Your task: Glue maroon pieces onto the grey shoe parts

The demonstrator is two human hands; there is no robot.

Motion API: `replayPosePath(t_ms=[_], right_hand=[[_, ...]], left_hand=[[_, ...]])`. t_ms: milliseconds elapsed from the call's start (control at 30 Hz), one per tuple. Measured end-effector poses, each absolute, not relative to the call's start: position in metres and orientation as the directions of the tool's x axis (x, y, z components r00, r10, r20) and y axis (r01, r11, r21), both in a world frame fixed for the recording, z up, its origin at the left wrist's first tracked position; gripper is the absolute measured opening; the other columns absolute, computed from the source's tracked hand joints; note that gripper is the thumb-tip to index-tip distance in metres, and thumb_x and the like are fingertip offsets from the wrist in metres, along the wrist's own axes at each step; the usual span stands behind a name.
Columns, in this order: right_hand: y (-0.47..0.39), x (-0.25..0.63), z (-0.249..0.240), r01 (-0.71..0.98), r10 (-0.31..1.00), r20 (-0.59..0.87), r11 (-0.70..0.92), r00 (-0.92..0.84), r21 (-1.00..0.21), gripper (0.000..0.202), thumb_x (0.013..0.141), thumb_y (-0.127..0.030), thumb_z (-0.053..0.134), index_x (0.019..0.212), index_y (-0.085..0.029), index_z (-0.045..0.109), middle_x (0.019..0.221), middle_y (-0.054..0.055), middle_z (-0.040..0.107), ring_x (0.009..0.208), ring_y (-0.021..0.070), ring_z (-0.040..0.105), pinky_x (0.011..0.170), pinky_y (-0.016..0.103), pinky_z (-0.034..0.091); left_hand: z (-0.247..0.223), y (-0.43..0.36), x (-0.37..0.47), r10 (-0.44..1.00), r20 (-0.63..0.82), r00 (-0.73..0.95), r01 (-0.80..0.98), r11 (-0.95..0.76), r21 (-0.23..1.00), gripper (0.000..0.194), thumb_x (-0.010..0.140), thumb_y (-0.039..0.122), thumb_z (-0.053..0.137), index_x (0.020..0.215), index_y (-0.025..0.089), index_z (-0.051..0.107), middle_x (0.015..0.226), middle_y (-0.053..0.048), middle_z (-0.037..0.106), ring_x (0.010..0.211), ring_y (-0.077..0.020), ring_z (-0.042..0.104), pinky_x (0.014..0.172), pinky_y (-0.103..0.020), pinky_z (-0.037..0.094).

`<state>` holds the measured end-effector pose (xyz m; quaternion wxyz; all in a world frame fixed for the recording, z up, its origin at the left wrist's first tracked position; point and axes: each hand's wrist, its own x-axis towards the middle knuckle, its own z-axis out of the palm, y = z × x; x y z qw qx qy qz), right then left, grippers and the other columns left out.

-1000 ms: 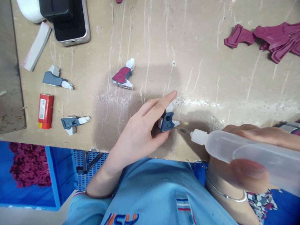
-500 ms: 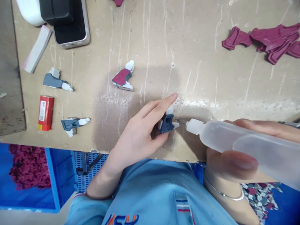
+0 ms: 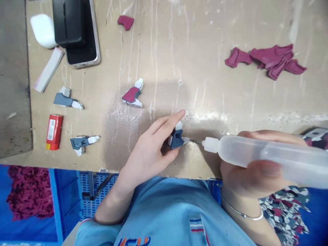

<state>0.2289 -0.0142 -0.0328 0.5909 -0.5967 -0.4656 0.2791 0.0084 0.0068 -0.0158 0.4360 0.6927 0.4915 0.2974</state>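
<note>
Blue part (image 3: 176, 139) rests on the table (image 3: 210, 102) near its front edge, pinched between the thumb and fingers of the left hand (image 3: 150, 150). Its recessed face is turned up and its notch opens right — one white tip (image 3: 178, 125) points to the table's far side, the other right, toward the bottle (image 3: 235, 150). What shows of its long axis seems to run away from the front edge, roughly crossways to the bottle; fingers hide the left side, so I cannot be sure. The right hand (image 3: 247, 181) grips the bottle, whose needle (image 3: 196, 141) ends just beside the right-pointing tip; whether they touch, I cannot tell. Doing this well probably calls for a firm pinch, fingertips clear of the needle, and light, even squeezing — too much could flood the recess.
</note>
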Motion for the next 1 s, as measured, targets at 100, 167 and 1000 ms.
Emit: replayPosePath(t_ms=[100,167,1000], right_hand=[[0.007,0.239,-0.030,-0.270,0.969,-0.038,0.030,0.243,-0.962,0.049,0.094,-0.073,0.075,0.089,-0.024,0.073,0.069,-0.003,0.049,0.053,0.0119,0.040,0.039,0.026,0.033],[0.020,0.249,-0.029,-0.548,0.966,-0.248,-0.247,-0.074,-0.799,0.042,0.109,-0.063,0.056,0.096,-0.024,0.069,0.064,-0.007,0.036,0.049,0.0103,0.021,0.032,0.020,0.019],[0.136,0.362,-0.028,0.870,0.978,-0.002,-0.185,0.206,-0.458,0.026,0.089,-0.030,0.068,0.110,-0.024,0.082,0.105,0.011,0.079,0.097,0.0325,0.073,0.087,0.046,0.054]], left_hand=[[-0.010,0.010,0.006,0.931,-0.017,0.366,0.472,-0.170,0.865,0.069,0.098,0.008,0.065,0.164,0.026,0.054,0.145,-0.006,0.073,0.116,-0.0180,0.075,0.101,-0.026,0.064],[-0.004,0.018,0.003,0.924,0.020,0.382,0.559,-0.248,0.791,0.065,0.101,0.012,0.065,0.163,0.026,0.054,0.143,-0.007,0.074,0.122,-0.0212,0.074,0.106,-0.031,0.064],[-0.005,0.022,-0.029,0.983,0.065,0.171,0.621,-0.158,0.767,0.061,0.098,0.038,0.075,0.157,0.033,0.063,0.140,-0.007,0.079,0.133,-0.0306,0.075,0.113,-0.049,0.063]])
